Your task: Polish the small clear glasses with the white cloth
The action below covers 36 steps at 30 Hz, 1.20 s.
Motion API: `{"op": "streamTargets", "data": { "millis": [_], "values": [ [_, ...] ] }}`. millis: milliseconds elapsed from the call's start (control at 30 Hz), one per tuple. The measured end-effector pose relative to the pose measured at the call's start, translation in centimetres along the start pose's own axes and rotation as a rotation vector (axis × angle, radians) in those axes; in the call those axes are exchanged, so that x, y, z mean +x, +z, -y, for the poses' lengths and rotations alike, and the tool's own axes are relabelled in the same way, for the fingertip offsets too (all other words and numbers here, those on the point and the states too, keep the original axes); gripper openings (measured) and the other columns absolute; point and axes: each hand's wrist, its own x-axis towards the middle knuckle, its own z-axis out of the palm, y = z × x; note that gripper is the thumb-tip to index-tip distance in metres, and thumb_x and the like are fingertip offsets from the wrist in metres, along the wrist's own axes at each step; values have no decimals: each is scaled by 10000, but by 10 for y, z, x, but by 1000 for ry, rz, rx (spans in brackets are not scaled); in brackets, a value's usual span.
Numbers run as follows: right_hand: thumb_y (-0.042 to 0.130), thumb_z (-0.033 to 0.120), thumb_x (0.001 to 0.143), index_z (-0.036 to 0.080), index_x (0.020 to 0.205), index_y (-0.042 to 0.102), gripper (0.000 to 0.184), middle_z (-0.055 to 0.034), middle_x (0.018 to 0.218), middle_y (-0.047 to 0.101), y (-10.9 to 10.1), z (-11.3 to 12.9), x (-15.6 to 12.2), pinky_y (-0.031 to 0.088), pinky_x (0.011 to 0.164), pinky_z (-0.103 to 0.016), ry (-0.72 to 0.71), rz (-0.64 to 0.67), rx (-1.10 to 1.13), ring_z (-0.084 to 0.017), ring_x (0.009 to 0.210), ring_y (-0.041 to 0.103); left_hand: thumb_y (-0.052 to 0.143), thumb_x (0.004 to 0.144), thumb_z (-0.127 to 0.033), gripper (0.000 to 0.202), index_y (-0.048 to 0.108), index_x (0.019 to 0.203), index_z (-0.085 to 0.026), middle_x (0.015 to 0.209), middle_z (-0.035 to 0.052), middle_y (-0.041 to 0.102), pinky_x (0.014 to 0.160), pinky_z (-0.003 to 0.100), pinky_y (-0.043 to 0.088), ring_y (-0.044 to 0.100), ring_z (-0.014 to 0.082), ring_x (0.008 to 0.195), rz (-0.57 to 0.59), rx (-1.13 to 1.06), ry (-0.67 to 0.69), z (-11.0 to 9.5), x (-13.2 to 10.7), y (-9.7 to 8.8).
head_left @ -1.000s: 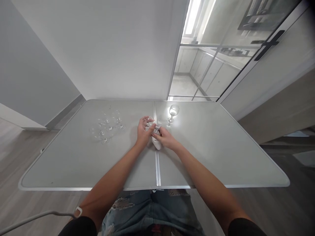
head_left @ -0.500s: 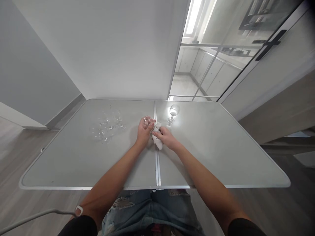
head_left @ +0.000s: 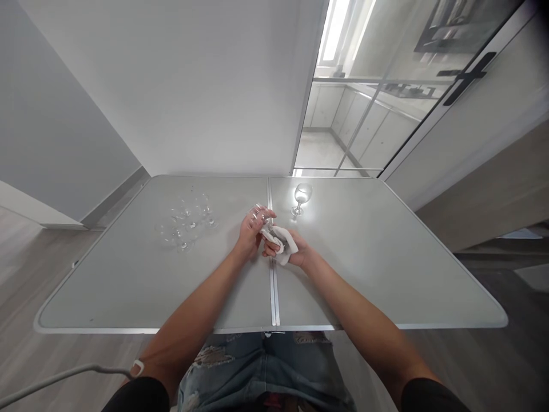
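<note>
My left hand (head_left: 249, 233) is closed around the bowl of a clear wine glass (head_left: 258, 212), its stem end tilted toward my right hand. A white cloth (head_left: 286, 243) lies in my right hand (head_left: 299, 250), bunched with the fingers curled under and around it. The cloth touches the lower end of the glass, so the stem and foot are mostly hidden. Just beyond my hands, to the right, another wine glass (head_left: 302, 195) stands upright on the table.
Several clear glasses (head_left: 184, 217) stand in a cluster on the left half of the grey table (head_left: 377, 269). A metal-edged seam (head_left: 274, 297) runs down the table's middle. A white wall (head_left: 206, 103) and a glass door (head_left: 364, 103) rise behind.
My right hand has turned palm upward, and the cloth has opened out over it near the glass's lower end. My left hand keeps hold of the glass in about the same place.
</note>
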Motion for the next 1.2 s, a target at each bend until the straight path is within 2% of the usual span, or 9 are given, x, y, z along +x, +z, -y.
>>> {"op": "streamTargets", "data": {
  "millis": [133, 333, 433, 567, 700, 767, 933, 1067, 1200],
  "values": [
    [595, 599, 874, 196, 872, 597, 402, -9, 667, 584, 0, -1, 1, 480, 727, -367, -64, -125, -96, -193, 644, 581, 775, 742, -602, 580, 574, 1128, -218, 1085, 75, 709, 653, 284, 516, 657, 147, 740, -126, 66, 43, 6, 4, -3],
    [724, 471, 802, 199, 860, 602, 303, -37, 780, 637, -9, -9, 6, 425, 725, -319, -393, -502, -904, -205, 743, 571, 844, 734, -447, 594, 529, 1178, -211, 1044, 83, 725, 930, 363, 515, 684, 219, 1058, -164, 215, 214, 10, 7, -9],
    [690, 458, 828, 212, 784, 586, 271, -55, 739, 610, -15, -10, 7, 401, 726, -329, -475, -604, -1090, -217, 736, 554, 845, 737, -439, 599, 519, 1186, -213, 1039, 85, 726, 952, 382, 513, 686, 233, 1077, -128, 230, 216, 9, 7, -9],
    [614, 559, 879, 227, 741, 554, 365, -12, 644, 564, -15, -9, 9, 398, 645, -306, -414, -585, -818, -176, 625, 518, 845, 732, -448, 561, 541, 1135, -203, 1022, 80, 729, 916, 362, 528, 702, 214, 1001, -131, 117, 163, 11, 8, -9],
    [621, 672, 838, 208, 797, 586, 467, -10, 609, 596, -14, -8, 6, 449, 568, -321, -144, -341, -262, -177, 545, 552, 840, 707, -517, 597, 556, 1125, -198, 1012, 87, 732, 806, 333, 548, 706, 205, 897, -103, 66, 75, 13, 7, -7],
    [663, 660, 816, 192, 842, 618, 471, -30, 650, 636, -13, -7, 5, 491, 592, -340, -94, -257, -98, -193, 579, 593, 812, 732, -542, 593, 552, 1147, -209, 1033, 85, 729, 731, 313, 544, 703, 198, 854, -100, 45, 42, 11, 6, -6],
    [738, 531, 798, 209, 855, 650, 339, -31, 790, 690, -11, -9, 11, 528, 691, -303, -294, -573, 42, -191, 757, 637, 765, 800, -516, 496, 533, 1140, -238, 1126, 82, 714, 748, 279, 520, 685, 190, 984, -244, 4, 160, 2, 10, -8],
    [752, 525, 784, 208, 882, 674, 341, -49, 846, 712, -7, -14, 16, 538, 735, -333, -258, -512, 118, -217, 824, 657, 755, 819, -504, 534, 483, 1209, -260, 1316, 116, 643, 853, 308, 513, 656, 182, 1065, -307, 87, 279, -1, 14, -11],
    [826, 501, 713, 199, 865, 678, 369, -36, 817, 718, -8, -19, 18, 526, 744, -326, -239, -530, 81, -203, 805, 661, 780, 795, -499, 594, 464, 1253, -289, 1361, 115, 597, 835, 307, 518, 659, 172, 1014, -295, 168, 299, 0, 12, -7]
  ]
}}
